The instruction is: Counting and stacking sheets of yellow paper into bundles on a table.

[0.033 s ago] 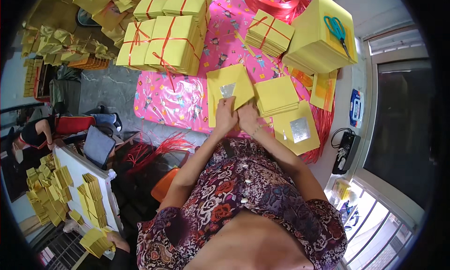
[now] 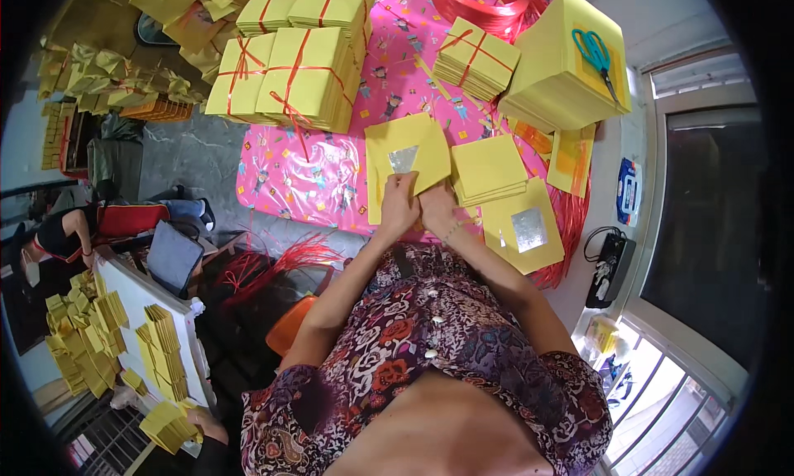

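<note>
1. The left hand (image 2: 399, 205) and right hand (image 2: 438, 209) sit side by side, touching, at the near edge of the worktop (image 2: 331, 178), which is covered in pink patterned cloth.
2. Both rest on a yellow sheet (image 2: 411, 141) with a small silver foil square (image 2: 404, 159) at its middle; the sheet spreads away from the person, and the foil lies just beyond the fingertips of the left hand.
3. The left hand's fingers (image 2: 397, 185) are curled down over the sheet's near part, pinching or pressing it; the right hand's fingers are bunched close beside them on the same sheet. Whether either hand has paper gripped between finger and thumb cannot be told.
4. Just right of the sheet lies a low stack (image 2: 490, 168) of yellow sheets, and nearer the person, at the near right corner, another foil sheet (image 2: 523, 226) lies flat.
5. At the far right corner stands a tall stack (image 2: 562, 71) of yellow paper with blue-handled scissors (image 2: 597, 54) on top.
6. Along the far edge lie bundles (image 2: 289, 75) of yellow paper tied with red string, and a smaller tied bundle (image 2: 475, 58) sits nearer the tall stack.
7. A coil of red string (image 2: 488, 0) lies at the far edge.
</note>
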Demonstrator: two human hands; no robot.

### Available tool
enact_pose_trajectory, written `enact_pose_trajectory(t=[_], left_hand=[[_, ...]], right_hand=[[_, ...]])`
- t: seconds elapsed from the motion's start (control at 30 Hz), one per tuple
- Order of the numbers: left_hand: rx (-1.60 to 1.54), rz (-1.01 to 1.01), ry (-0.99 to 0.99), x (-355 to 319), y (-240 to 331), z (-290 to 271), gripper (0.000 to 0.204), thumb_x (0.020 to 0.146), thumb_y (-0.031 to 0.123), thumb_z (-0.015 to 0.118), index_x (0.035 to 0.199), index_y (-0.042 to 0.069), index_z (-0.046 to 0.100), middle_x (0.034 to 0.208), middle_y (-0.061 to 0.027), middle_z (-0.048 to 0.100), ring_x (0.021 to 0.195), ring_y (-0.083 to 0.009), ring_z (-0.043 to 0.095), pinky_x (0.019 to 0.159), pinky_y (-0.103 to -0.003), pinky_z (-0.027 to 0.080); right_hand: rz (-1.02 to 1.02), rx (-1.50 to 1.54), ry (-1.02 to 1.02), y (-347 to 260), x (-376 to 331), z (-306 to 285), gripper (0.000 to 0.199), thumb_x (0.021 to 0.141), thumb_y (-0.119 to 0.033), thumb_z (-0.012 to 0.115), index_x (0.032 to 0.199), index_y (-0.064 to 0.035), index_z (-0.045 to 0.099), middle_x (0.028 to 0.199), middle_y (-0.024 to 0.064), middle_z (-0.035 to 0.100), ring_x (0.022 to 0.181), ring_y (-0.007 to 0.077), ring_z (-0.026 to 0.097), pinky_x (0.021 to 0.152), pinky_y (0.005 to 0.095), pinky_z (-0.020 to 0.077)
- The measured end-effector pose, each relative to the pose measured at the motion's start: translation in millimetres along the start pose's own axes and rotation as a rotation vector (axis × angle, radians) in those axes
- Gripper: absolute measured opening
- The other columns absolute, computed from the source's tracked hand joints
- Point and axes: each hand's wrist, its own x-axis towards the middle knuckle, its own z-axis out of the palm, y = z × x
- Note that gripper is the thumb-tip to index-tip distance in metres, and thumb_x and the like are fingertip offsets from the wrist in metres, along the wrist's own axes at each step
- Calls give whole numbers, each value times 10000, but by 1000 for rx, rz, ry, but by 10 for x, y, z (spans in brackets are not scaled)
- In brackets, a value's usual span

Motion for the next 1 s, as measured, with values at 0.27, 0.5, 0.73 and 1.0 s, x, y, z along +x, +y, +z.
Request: enact_pose_trajectory(t=[0.27,0.5,0.73,1.0], left_hand=[[-123,-456,212,57,-363,82,531,739,108,700,1188,-36,455,1080,-216,506,985,-308,515,857,-407,461],[-5,-346,225,196,-348,0,436,729,176,684,1045,-49,485,1000,-253,501,979,-397,474,826,-486,401],[157,62,89,-2,410,45,436,741,55,622,1155,23,488,1027,-201,550,968,-390,532,810,-487,413],[220,172,-72,-67,595,-35,570,807,117,623,1333,49,414,1179,-203,536,1035,-376,532,866,-458,423]], right_hand=[[-7,8,178,-25,-36,76,478,846,-129,495,1266,91,433,1284,213,454,1171,346,449,969,377,428],[-27,131,86,14,-54,-15,551,809,-128,563,1298,79,417,1310,244,416,1217,371,410,958,408,452],[-63,220,-265,161,-41,-72,672,744,-190,645,1327,32,394,1350,249,354,1227,399,365,983,424,432],[-106,603,-31,262,-222,25,695,780,-386,608,1341,-23,419,1383,239,339,1228,421,324,1053,519,277]])
